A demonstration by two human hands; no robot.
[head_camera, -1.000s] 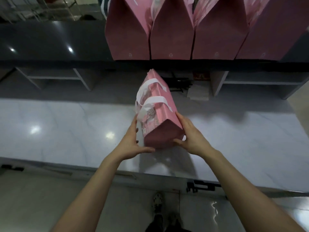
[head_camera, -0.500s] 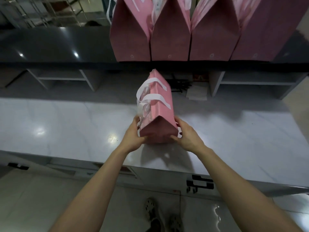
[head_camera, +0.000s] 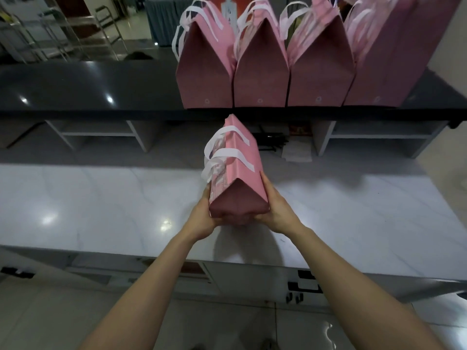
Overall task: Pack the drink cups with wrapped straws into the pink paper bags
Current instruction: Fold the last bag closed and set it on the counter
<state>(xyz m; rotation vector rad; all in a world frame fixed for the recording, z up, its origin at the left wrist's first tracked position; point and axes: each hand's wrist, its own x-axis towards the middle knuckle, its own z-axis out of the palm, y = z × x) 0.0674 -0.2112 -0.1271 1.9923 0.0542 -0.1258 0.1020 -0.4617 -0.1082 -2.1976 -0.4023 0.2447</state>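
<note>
Count: five pink bags in view. One bag (head_camera: 237, 173) is held between both hands above the white marble counter (head_camera: 101, 203), its shadow on the marble below it. It is tilted, its top leaning away toward the shelf, white ribbon handles (head_camera: 227, 154) lying across its upper side. Its contents are not visible; no cup or straw can be made out.

Left hand (head_camera: 202, 218): at the bag's near left lower corner, fingers wrapped under and against the side, holding it. Right hand (head_camera: 275, 210): on the near right side, fingers laid along the side panel, thumb under the base edge, also holding it. Both arms bare, reaching forward from the bottom of the view.

Four bags (head_camera: 262, 72) stand upright in a row on the black shelf (head_camera: 88, 89) behind, touching side by side, white handles up. The rightmost is partly cut by the frame edge. The row fills the shelf from its middle to the right; the left part of the shelf shows only light reflections.

Under the shelf: white supports (head_camera: 136, 135), a dark object (head_camera: 273, 144), too dim to identify, and a sheet of paper (head_camera: 297, 152) lying just beyond the held bag. Metal chair frames (head_camera: 50, 29) stand beyond the shelf, top left.
</note>
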